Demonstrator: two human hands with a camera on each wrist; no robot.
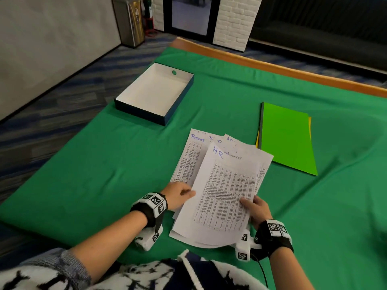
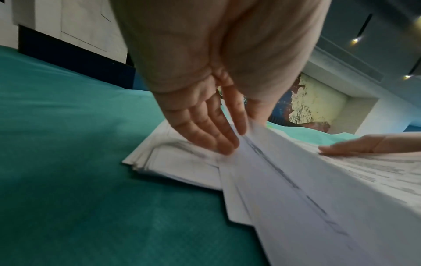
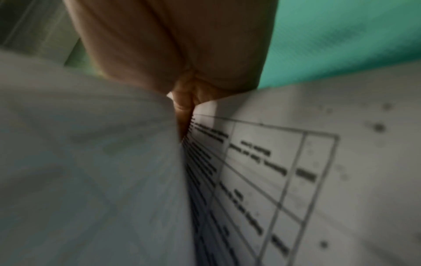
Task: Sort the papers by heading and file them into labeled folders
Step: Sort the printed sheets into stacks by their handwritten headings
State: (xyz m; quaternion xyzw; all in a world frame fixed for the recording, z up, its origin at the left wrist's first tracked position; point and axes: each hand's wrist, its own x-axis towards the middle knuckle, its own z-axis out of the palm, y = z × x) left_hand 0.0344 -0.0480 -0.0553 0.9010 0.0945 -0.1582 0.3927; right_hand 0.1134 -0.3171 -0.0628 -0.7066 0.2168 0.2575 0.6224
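A fanned stack of printed papers lies on the green cloth, with handwritten blue headings at the top. The top sheet, headed "H.R.", is raised off the stack. My right hand pinches its lower right edge, thumb on top and fingers underneath. My left hand is at the sheet's left edge. Its straight fingers rest on the lower papers, beside the raised sheet. A green folder lies closed to the right on top of a yellow one.
An open, shallow white-lined box with dark sides sits at the far left of the cloth. The table's wooden edge runs along the back. Bare green cloth lies to the left and right of the papers.
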